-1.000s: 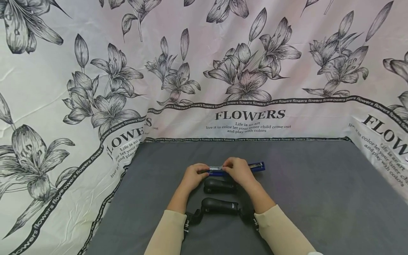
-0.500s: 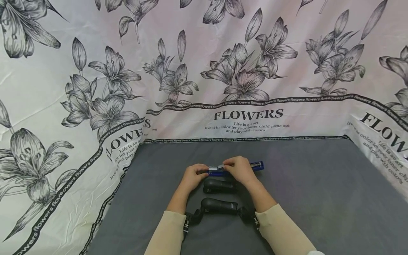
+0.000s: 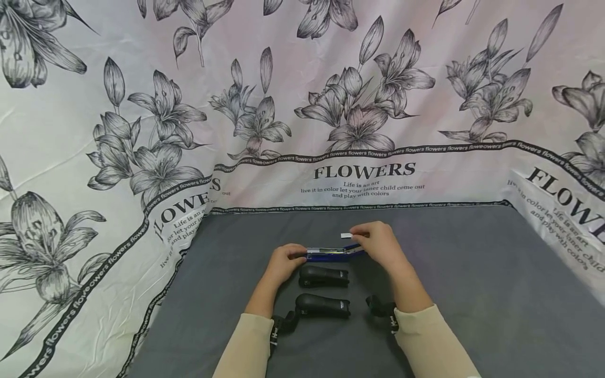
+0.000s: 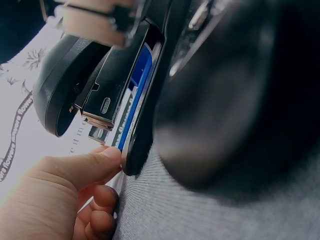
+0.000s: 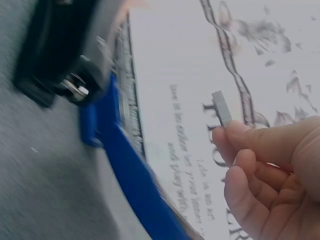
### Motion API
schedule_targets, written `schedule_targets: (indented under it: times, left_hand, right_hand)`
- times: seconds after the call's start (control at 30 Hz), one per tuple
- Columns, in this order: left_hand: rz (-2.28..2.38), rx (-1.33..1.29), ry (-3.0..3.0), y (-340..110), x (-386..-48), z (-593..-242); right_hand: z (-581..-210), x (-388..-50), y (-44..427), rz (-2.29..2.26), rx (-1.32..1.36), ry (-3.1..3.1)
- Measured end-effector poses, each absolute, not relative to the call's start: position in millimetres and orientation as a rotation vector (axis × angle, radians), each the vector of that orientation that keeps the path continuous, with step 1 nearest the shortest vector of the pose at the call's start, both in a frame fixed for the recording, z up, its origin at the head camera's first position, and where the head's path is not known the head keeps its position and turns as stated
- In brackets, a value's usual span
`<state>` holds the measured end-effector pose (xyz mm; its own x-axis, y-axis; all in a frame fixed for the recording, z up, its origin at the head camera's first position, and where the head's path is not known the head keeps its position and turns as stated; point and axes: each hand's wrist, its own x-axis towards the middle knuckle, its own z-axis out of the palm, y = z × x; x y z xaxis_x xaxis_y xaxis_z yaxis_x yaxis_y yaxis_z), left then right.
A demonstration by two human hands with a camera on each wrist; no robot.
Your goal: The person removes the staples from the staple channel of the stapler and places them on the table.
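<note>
A blue stapler point(image 3: 328, 258) lies opened out lengthwise on the grey table, its magazine exposed. My left hand point(image 3: 282, 263) grips its left end between thumb and fingers; the left wrist view shows the thumb at the blue edge point(image 4: 131, 125), partly hidden behind a black stapler. Above and behind the blue stapler, my right hand point(image 3: 379, 244) pinches a short strip of staples point(image 5: 221, 108) by one end, apart from the stapler. In the right wrist view the stapler's blue arm point(image 5: 140, 185) slants below that hand.
Two black staplers lie one behind the other between my forearms, the farther one point(image 3: 323, 276) close to the blue stapler and the nearer one point(image 3: 323, 306) towards me. A white flower-printed cloth point(image 3: 364, 178) rises behind the grey tabletop point(image 3: 472, 283).
The right hand has lifted away from the blue stapler, up and to the right, carrying the staple strip. My left hand still holds the stapler's left end.
</note>
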<state>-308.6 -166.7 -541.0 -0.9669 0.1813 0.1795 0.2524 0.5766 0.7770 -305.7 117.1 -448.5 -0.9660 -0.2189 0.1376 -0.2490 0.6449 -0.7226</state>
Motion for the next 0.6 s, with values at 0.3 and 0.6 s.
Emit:
schedule_targets:
  times: [0.3,0.6]
  left_hand:
    - [-1.355,-0.372,-2.728,-166.6,-307.9,-542.6]
    - [-1.326,-0.421,-2.714,-166.7,-307.1,-542.4]
  right_hand:
    - [-433.0,-300.7,147.6,1.229,0.300,-2.831]
    - [-427.9,-299.7,174.4,1.211,0.228,-2.823]
